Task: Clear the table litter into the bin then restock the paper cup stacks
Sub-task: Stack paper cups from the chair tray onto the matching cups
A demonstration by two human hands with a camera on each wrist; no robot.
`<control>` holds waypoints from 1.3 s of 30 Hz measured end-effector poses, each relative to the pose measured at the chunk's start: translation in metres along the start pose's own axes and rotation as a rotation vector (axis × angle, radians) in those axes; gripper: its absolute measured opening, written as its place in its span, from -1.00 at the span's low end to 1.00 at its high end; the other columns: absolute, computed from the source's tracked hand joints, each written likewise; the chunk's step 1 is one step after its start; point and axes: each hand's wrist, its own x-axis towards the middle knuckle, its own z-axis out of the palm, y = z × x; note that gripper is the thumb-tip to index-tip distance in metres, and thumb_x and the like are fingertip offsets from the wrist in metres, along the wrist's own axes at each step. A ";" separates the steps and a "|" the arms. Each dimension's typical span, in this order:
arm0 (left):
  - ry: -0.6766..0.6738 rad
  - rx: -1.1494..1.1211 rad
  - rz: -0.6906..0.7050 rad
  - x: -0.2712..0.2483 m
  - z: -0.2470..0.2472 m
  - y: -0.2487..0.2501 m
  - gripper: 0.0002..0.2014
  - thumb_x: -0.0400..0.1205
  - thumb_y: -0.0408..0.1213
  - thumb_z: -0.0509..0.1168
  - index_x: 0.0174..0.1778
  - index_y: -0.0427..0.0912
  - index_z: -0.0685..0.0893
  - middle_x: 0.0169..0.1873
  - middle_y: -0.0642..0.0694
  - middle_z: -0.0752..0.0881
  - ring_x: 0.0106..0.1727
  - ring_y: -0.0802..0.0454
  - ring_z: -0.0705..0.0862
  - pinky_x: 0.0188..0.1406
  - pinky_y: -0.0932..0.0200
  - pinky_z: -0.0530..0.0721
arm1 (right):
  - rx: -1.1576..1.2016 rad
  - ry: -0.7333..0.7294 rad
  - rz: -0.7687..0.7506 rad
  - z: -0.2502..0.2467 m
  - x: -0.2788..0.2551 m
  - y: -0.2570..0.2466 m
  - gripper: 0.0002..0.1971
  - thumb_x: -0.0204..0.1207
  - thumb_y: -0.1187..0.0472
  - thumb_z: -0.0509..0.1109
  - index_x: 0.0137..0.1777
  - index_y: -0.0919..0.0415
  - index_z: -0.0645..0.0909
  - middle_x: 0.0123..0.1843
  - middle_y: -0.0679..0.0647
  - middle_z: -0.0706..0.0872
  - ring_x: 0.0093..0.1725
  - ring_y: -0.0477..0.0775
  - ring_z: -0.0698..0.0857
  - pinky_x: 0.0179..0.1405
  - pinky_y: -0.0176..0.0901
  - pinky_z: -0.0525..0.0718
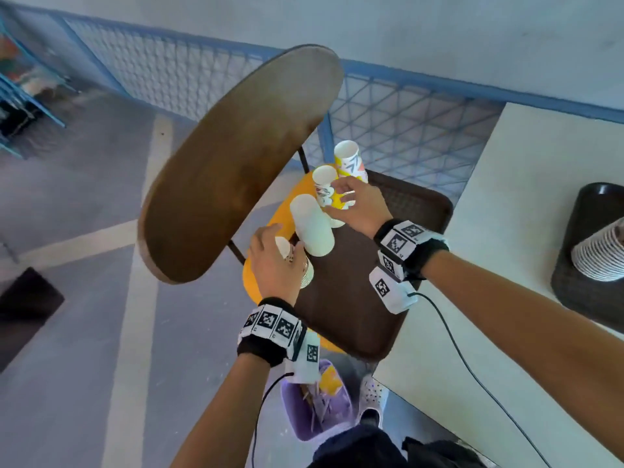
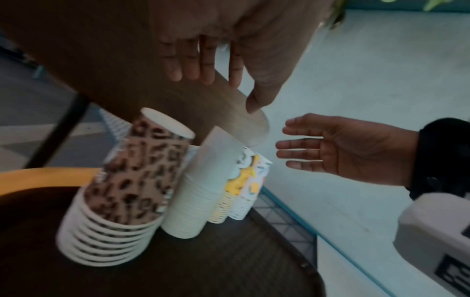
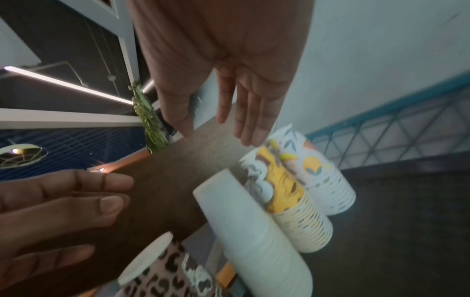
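Observation:
Several stacks of upturned paper cups stand on a brown tray (image 1: 354,298) on a yellow chair seat. My left hand (image 1: 273,258) hovers over the leopard-print stack (image 2: 132,180), fingers straight, holding nothing. A plain white stack (image 1: 312,228) leans beside it. My right hand (image 1: 351,204) reaches toward the yellow patterned stack (image 3: 292,201), and the right wrist view shows its fingers extended and empty just above the cup tops. A fruit-print stack (image 3: 323,180) stands behind. A purple bin (image 1: 304,413) with litter sits on the floor under my left forearm.
The chair's brown backrest (image 1: 236,163) rises close on the left of the stacks. A white table (image 1: 506,231) lies to the right, carrying a black tray (image 1: 580,298) with another cup stack (image 1: 601,258). A blue mesh fence (image 1: 405,130) runs behind.

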 end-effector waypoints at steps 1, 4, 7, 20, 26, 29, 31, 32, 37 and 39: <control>-0.014 -0.003 -0.032 0.004 -0.004 -0.010 -0.52 0.49 -0.25 0.41 0.32 -0.21 0.49 0.31 -0.23 0.51 0.36 -0.22 0.45 0.36 -0.05 0.43 | -0.008 -0.017 0.003 0.014 0.004 0.001 -0.42 0.33 0.21 0.56 0.35 0.22 0.48 0.18 0.10 0.60 0.13 0.10 0.60 0.25 0.01 0.60; -0.089 -0.014 -0.086 0.012 -0.009 -0.035 -0.40 0.48 -0.17 0.43 0.41 -0.19 0.40 0.38 -0.20 0.45 0.42 -0.16 0.41 0.38 0.03 0.39 | -0.064 -0.031 0.022 0.048 0.015 0.007 -0.23 0.31 0.17 0.58 0.50 0.19 0.30 0.47 0.14 0.50 0.44 0.12 0.48 0.47 -0.02 0.43; -0.175 -0.075 -0.146 0.017 -0.006 -0.051 -0.32 0.47 -0.17 0.45 0.48 -0.16 0.32 0.45 -0.19 0.40 0.47 -0.15 0.39 0.43 -0.05 0.45 | -0.113 -0.006 0.056 0.072 0.025 0.015 -0.12 0.28 0.14 0.59 0.55 0.16 0.20 0.53 0.15 0.43 0.51 0.15 0.41 0.47 0.01 0.38; -0.306 -0.241 -0.226 0.019 0.030 -0.061 -0.37 0.42 -0.17 0.50 0.37 -0.02 0.37 0.25 -0.13 0.62 0.30 -0.12 0.60 0.31 -0.14 0.62 | -0.237 0.213 0.088 0.048 -0.003 0.054 -0.32 0.24 0.15 0.58 0.35 0.23 0.41 0.30 0.21 0.47 0.27 0.22 0.53 0.21 -0.01 0.55; -0.390 -0.259 -0.053 0.026 0.073 -0.030 -0.41 0.40 -0.29 0.51 0.33 -0.09 0.45 0.21 -0.01 0.60 0.30 0.04 0.54 0.38 0.07 0.50 | -0.210 0.473 0.131 -0.017 -0.016 0.084 -0.32 0.16 0.21 0.64 0.30 0.28 0.49 0.25 0.27 0.56 0.25 0.19 0.54 0.18 -0.27 0.47; -0.479 -0.257 0.013 0.033 0.097 -0.013 -0.38 0.39 -0.26 0.52 0.35 -0.09 0.44 0.27 -0.07 0.62 0.37 -0.04 0.54 0.41 -0.03 0.51 | -0.147 0.510 0.209 -0.039 -0.014 0.094 -0.23 0.16 0.26 0.65 0.38 0.31 0.40 0.34 0.28 0.53 0.32 0.26 0.54 0.29 0.03 0.52; -0.519 -0.256 0.017 0.035 0.112 -0.007 -0.33 0.38 -0.26 0.53 0.38 -0.09 0.41 0.32 -0.10 0.60 0.42 -0.05 0.52 0.45 0.03 0.44 | -0.136 0.450 0.290 -0.045 -0.014 0.106 -0.14 0.15 0.22 0.67 0.44 0.24 0.34 0.39 0.25 0.51 0.35 0.27 0.54 0.34 0.09 0.51; -0.531 -0.256 -0.004 0.035 0.118 -0.005 -0.31 0.37 -0.26 0.53 0.40 -0.09 0.39 0.34 -0.10 0.58 0.44 -0.05 0.50 0.44 0.08 0.41 | -0.136 0.414 0.326 -0.046 -0.014 0.113 -0.11 0.14 0.18 0.67 0.46 0.20 0.31 0.40 0.24 0.51 0.35 0.28 0.54 0.36 0.13 0.52; -0.533 -0.299 -0.147 0.032 0.142 -0.006 -0.17 0.29 -0.31 0.58 0.45 -0.10 0.32 0.37 -0.12 0.55 0.45 -0.06 0.47 0.40 0.15 0.38 | -0.082 0.327 0.409 -0.043 -0.011 0.135 -0.04 0.15 0.12 0.67 0.51 0.09 0.21 0.43 0.19 0.54 0.38 0.28 0.53 0.40 0.14 0.51; -0.520 -0.304 -0.165 0.030 0.149 -0.009 -0.16 0.27 -0.32 0.60 0.44 -0.11 0.33 0.35 -0.13 0.56 0.42 -0.07 0.49 0.34 0.22 0.38 | -0.055 0.322 0.420 -0.040 -0.010 0.139 -0.04 0.15 0.11 0.66 0.52 0.07 0.19 0.42 0.17 0.54 0.38 0.27 0.54 0.41 0.14 0.51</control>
